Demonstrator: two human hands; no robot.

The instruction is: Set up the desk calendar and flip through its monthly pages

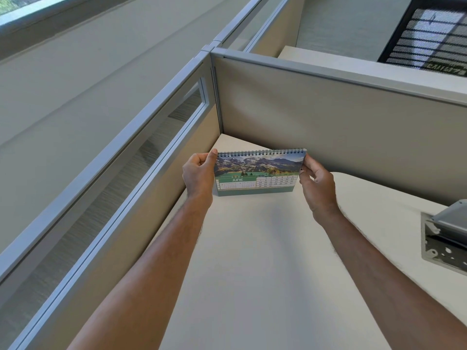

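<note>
A spiral-bound desk calendar [257,173] stands upright on the white desk [265,261], near the far corner of the cubicle. Its front page shows a mountain photo above a green JUNE date grid. My left hand [199,174] pinches the calendar's upper left edge, thumb at the spiral binding. At the upper right edge my right hand [317,184] grips it with the fingertips. Both forearms reach in from the bottom of the view.
Grey cubicle partitions [328,117] close off the desk at the back and left, the left one with a glass strip. A grey metal bracket with holes [447,238] sits at the desk's right edge. A black mesh chair back [429,34] shows beyond the partition.
</note>
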